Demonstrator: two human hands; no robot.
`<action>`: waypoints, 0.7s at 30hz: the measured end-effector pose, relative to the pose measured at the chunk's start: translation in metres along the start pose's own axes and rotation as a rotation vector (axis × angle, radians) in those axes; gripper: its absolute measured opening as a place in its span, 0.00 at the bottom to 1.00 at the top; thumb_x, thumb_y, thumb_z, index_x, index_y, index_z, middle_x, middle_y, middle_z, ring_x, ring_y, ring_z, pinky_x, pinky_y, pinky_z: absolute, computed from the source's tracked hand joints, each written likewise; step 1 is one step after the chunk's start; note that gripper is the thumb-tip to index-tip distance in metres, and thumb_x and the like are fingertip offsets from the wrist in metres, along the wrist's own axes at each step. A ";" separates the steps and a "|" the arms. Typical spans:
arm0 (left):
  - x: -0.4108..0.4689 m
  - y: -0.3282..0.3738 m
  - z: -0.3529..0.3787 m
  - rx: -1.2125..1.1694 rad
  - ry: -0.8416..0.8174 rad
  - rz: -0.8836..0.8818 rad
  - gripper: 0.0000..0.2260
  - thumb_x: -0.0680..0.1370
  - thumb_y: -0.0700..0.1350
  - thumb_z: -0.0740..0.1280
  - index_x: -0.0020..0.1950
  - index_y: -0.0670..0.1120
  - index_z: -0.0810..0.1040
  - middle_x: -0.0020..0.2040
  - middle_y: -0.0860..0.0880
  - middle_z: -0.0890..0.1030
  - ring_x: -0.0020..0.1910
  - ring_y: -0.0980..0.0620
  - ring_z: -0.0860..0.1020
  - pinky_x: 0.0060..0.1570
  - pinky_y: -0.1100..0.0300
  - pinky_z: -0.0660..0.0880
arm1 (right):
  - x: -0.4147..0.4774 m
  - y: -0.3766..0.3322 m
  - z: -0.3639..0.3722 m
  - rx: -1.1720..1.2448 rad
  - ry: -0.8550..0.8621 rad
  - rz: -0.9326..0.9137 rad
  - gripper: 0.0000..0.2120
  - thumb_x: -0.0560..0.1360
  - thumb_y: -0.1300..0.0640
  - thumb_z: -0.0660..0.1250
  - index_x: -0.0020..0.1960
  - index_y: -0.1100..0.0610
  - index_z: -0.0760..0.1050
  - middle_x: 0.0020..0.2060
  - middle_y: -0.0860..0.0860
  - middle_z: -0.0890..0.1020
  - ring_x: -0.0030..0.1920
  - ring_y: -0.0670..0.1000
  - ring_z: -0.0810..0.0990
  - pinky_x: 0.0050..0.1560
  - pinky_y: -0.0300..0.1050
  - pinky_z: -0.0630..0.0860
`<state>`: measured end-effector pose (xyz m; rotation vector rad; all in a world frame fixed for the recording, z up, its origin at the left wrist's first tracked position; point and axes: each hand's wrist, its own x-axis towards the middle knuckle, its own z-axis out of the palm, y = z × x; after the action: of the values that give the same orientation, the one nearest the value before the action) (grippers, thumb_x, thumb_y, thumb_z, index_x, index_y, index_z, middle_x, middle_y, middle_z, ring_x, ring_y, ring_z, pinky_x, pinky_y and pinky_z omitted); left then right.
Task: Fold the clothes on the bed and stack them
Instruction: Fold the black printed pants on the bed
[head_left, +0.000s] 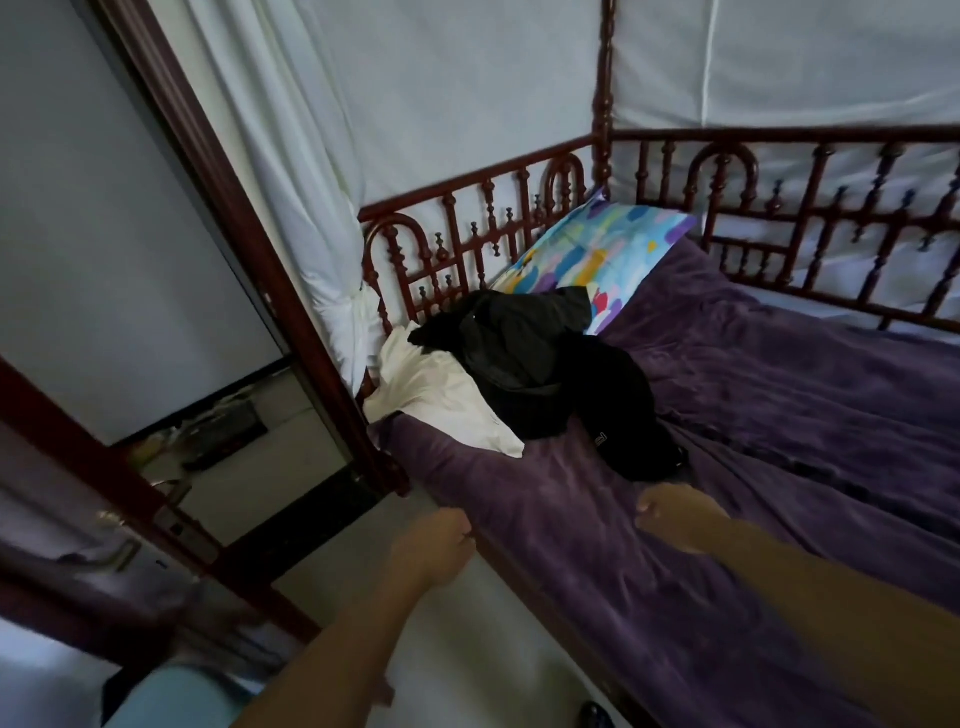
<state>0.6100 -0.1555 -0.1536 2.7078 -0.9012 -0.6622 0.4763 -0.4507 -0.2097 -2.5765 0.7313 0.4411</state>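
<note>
Nearest, two bare forearms stretched forward, a light blue sleeve on the left one. Left hand at the near edge of the bed, fingers curled; too blurred to tell whether gripping the purple blanket or nothing. Right hand over the blanket, fingers clenched into a loose fist, holding nothing visible. Just beyond the right hand, a rumpled heap of black clothes, unfolded, toward the pillow end of the bed. Beside it on the left and partly beneath, a crumpled white garment. Behind the heap, a multicoloured pillow against the dark red wooden railing. White curtain gathered at the bedpost.
</note>
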 end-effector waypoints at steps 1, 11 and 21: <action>0.022 -0.006 -0.005 -0.006 0.016 -0.004 0.03 0.79 0.44 0.61 0.45 0.49 0.73 0.52 0.45 0.78 0.55 0.46 0.77 0.46 0.58 0.68 | 0.023 0.000 0.002 0.008 -0.006 0.002 0.15 0.77 0.47 0.63 0.60 0.50 0.77 0.59 0.49 0.78 0.59 0.53 0.76 0.58 0.46 0.73; 0.233 -0.029 -0.048 -0.012 -0.084 -0.042 0.13 0.76 0.50 0.63 0.60 0.51 0.77 0.61 0.49 0.78 0.59 0.48 0.76 0.60 0.58 0.71 | 0.200 0.011 0.007 0.108 -0.185 0.150 0.19 0.75 0.42 0.63 0.62 0.49 0.75 0.61 0.50 0.76 0.60 0.55 0.76 0.57 0.47 0.73; 0.394 -0.014 -0.033 -0.042 -0.285 0.111 0.10 0.76 0.48 0.65 0.55 0.50 0.79 0.51 0.50 0.81 0.54 0.50 0.78 0.54 0.57 0.74 | 0.276 0.049 -0.011 0.163 -0.186 0.416 0.19 0.77 0.44 0.62 0.64 0.50 0.75 0.63 0.52 0.76 0.62 0.55 0.76 0.58 0.46 0.73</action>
<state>0.9134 -0.3830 -0.2659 2.5442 -1.0789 -1.0487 0.6753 -0.6096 -0.3278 -2.1928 1.1849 0.7048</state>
